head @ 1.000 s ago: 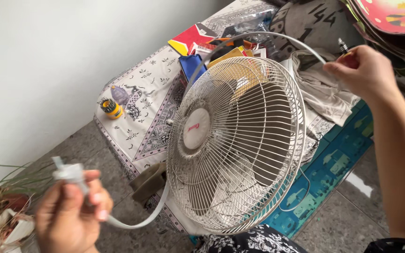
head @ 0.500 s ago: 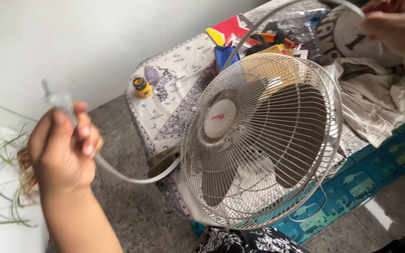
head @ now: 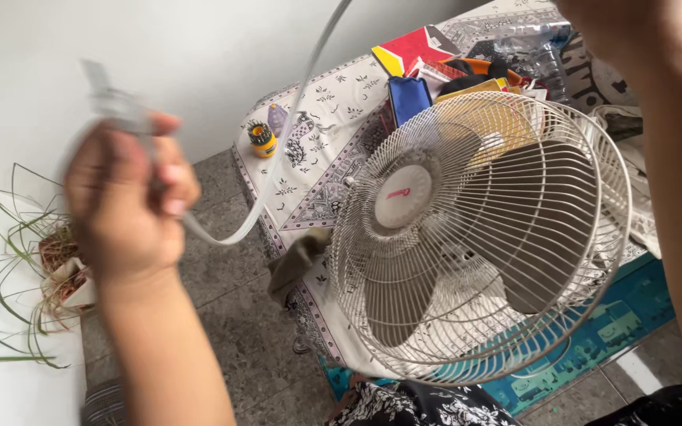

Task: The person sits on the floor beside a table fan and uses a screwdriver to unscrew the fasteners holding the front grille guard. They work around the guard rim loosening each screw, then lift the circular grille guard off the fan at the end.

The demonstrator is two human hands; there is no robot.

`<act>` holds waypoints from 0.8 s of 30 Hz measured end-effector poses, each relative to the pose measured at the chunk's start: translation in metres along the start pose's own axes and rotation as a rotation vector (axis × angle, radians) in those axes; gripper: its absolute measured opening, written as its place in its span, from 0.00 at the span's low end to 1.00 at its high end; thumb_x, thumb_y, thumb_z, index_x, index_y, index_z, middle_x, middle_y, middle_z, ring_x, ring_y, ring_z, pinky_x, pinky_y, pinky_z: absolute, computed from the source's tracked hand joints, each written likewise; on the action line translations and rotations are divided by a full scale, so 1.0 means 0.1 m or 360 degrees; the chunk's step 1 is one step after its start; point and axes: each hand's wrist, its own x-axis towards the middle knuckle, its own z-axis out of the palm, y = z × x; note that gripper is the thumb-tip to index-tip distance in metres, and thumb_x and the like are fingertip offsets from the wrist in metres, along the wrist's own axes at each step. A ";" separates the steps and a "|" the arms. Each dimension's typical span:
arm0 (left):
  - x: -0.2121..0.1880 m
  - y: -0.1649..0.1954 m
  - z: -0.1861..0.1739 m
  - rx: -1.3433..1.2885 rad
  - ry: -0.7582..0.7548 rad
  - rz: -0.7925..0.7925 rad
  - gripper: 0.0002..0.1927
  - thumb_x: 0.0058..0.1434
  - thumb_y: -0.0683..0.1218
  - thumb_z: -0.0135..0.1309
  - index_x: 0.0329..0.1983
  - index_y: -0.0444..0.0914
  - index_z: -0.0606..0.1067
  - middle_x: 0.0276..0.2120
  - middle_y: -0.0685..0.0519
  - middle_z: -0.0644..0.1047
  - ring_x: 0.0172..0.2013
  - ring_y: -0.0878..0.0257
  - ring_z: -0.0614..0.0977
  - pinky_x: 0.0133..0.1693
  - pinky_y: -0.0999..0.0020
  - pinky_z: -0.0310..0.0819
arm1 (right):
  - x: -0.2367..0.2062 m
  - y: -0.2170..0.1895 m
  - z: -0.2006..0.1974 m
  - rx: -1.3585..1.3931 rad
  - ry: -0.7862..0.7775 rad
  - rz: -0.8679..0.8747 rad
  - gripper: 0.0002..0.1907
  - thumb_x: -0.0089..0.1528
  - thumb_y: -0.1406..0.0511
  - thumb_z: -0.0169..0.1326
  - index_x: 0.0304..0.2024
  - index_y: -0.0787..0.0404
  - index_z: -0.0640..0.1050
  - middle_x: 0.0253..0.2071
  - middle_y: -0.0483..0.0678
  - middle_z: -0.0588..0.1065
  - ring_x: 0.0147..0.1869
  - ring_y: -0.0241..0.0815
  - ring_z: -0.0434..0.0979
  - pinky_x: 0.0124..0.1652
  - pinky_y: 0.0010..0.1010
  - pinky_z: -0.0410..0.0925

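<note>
Fingers (head: 169, 170) of the left hand (head: 124, 209) are clenched around a white plug (head: 112, 101), blurred, which sticks out above the knuckles. From under those fingers a flat white cord (head: 278, 170) sags, then climbs to the right hand (head: 617, 28) at the top edge; whether that hand grips it cannot be told. Below the cord's loop a white fan (head: 479, 237) lies on a patterned cloth (head: 321, 158), a small yellow bottle (head: 262, 140) nearby.

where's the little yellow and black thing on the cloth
In the head view the small yellow and black object stands at the left edge of the patterned cloth, near the wall, just left of the white cord and up-left of the fan.
</note>
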 end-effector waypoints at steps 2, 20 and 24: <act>0.01 -0.17 0.01 -0.0006 -0.0048 -0.0018 0.14 0.65 0.50 0.46 0.38 0.33 0.68 0.26 0.51 0.70 0.19 0.72 0.62 0.20 0.80 0.54 | -0.03 -0.03 -0.02 0.0163 0.0061 0.0054 0.15 0.63 0.61 0.49 0.25 0.64 0.71 0.15 0.50 0.67 0.18 0.40 0.67 0.18 0.30 0.62; 0.21 -1.91 0.22 0.1415 -0.0954 0.0496 0.06 0.54 0.43 0.48 0.35 0.42 0.71 0.29 0.53 0.71 0.33 0.55 0.73 0.39 0.58 0.64 | -0.99 0.74 0.24 0.0467 0.0174 0.0574 0.12 0.56 0.68 0.48 0.42 0.66 0.67 0.34 0.53 0.71 0.38 0.44 0.72 0.41 0.32 0.65; 0.03 -2.31 0.06 0.1563 -0.0950 0.0344 0.07 0.52 0.42 0.48 0.35 0.44 0.71 0.31 0.56 0.72 0.38 0.58 0.73 0.51 0.49 0.52 | -1.35 0.80 0.37 0.0387 0.0045 0.0742 0.18 0.56 0.67 0.52 0.47 0.65 0.67 0.36 0.55 0.71 0.39 0.46 0.72 0.41 0.34 0.65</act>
